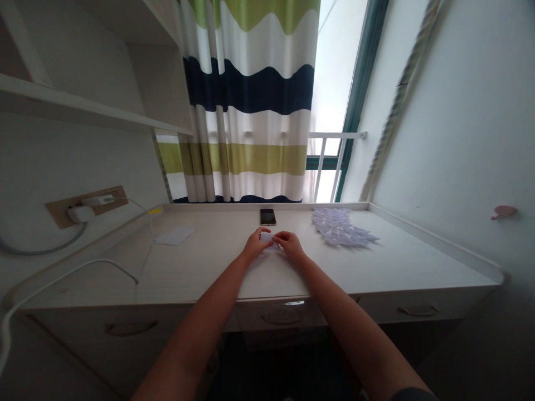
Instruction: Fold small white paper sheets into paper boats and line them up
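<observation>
Between my two hands is a small piece of white paper (pixel 266 237), held just above the desk near its middle. My left hand (pixel 253 245) grips it from the left, thumb and fingers closed on its edge. From the right, my right hand (pixel 291 244) pinches the paper's other side with the fingertips. Whether the paper is folded is too small to make out. To the right of my hands lies a spread pile of pointed folded paper pieces (pixel 340 227). Some flat white paper sheets (pixel 175 236) rest on the left of the desk.
A dark smartphone (pixel 268 216) lies just beyond my hands. A white cable (pixel 112 263) crosses the desk's left side, near a wall socket (pixel 86 206) with plugs. The white desk (pixel 200 278) has a raised rim, and a striped curtain (pixel 251 128) hangs behind it.
</observation>
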Demonstrator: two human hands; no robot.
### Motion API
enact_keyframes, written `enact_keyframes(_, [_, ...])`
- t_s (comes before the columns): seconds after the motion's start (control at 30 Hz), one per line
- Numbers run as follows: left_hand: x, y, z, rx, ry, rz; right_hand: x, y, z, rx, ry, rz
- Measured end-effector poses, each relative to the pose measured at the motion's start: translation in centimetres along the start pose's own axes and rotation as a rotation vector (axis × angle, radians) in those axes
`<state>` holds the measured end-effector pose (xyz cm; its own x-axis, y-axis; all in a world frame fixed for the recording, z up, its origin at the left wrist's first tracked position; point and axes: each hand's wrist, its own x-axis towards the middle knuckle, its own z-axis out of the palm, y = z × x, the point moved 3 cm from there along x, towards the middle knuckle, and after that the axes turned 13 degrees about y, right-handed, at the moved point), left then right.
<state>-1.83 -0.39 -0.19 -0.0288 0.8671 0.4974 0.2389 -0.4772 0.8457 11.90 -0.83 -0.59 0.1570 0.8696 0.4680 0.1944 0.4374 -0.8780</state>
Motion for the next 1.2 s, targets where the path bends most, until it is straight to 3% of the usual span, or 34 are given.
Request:
enact_keyframes(0.33, [0.0, -0.1, 0.2, 0.107, -0.03, 0.033, 0.0, 0.4, 0.1, 0.101, -0.031, 0.113])
enact_keyframes(0.63, [-0.3, 0.4, 0.5, 0.046, -0.08, -0.017, 0.2, 0.6, -0.1, 0.072, 0.013, 0.067])
enact_keyframes(0.87, [-0.2, 0.6, 0.0, 0.007, 0.024, -0.025, 0.2, 0.9, 0.0, 0.061, -0.024, 0.132])
enact_keyframes(1.03, [-0.2, 0.8, 0.1, -0.022, 0.02, -0.034, 0.2, 0.8, -0.1, 0.039, -0.019, 0.103])
enact_keyframes(1.2, [-0.1, 0.8, -0.1, -0.018, 0.076, -0.032, 0.0, 0.8, 0.1, 0.065, -0.037, 0.168])
